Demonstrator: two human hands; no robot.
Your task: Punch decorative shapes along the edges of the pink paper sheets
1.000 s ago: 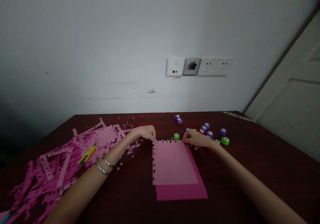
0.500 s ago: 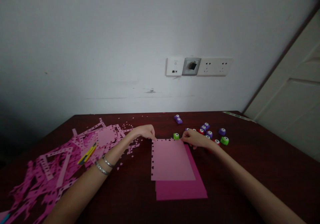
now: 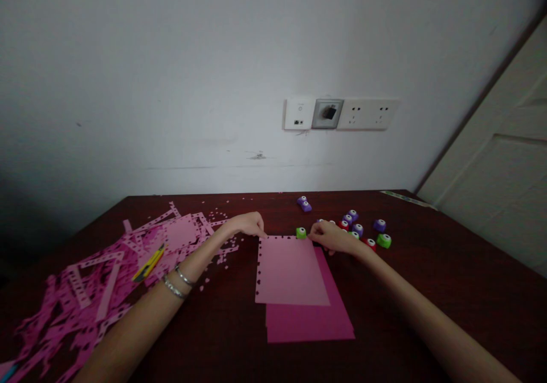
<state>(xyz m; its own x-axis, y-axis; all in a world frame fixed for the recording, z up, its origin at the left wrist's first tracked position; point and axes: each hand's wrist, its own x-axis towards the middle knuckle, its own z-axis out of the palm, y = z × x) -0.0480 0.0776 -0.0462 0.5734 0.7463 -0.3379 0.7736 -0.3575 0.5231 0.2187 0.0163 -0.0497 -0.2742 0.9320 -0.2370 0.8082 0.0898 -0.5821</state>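
Note:
A light pink sheet of paper [image 3: 290, 272] has small holes punched along its far and left edges. My left hand [image 3: 250, 224] pinches its far left corner, and my right hand [image 3: 327, 236] pinches the far right corner. Partly covered by this sheet lies darker pink paper [image 3: 310, 323], which shows at the right and near sides. Just beyond the far edge, between my hands, stands a green craft punch [image 3: 301, 233]. Several purple and red punches, such as a purple one [image 3: 358, 229], sit around my right hand, which hides some of them.
Punched pink strips [image 3: 81, 292] are heaped on the left of the dark table [image 3: 205, 343], with a yellow utility knife [image 3: 149, 263] on top. Tiny paper cutouts [image 3: 205, 281] lie scattered beside my left forearm. Two purple punches [image 3: 304, 203] stand near the wall.
The light pink sheet has shifted slightly left and away from me, showing more of the darker paper. Both hands keep their pinch, and the right has moved slightly left.

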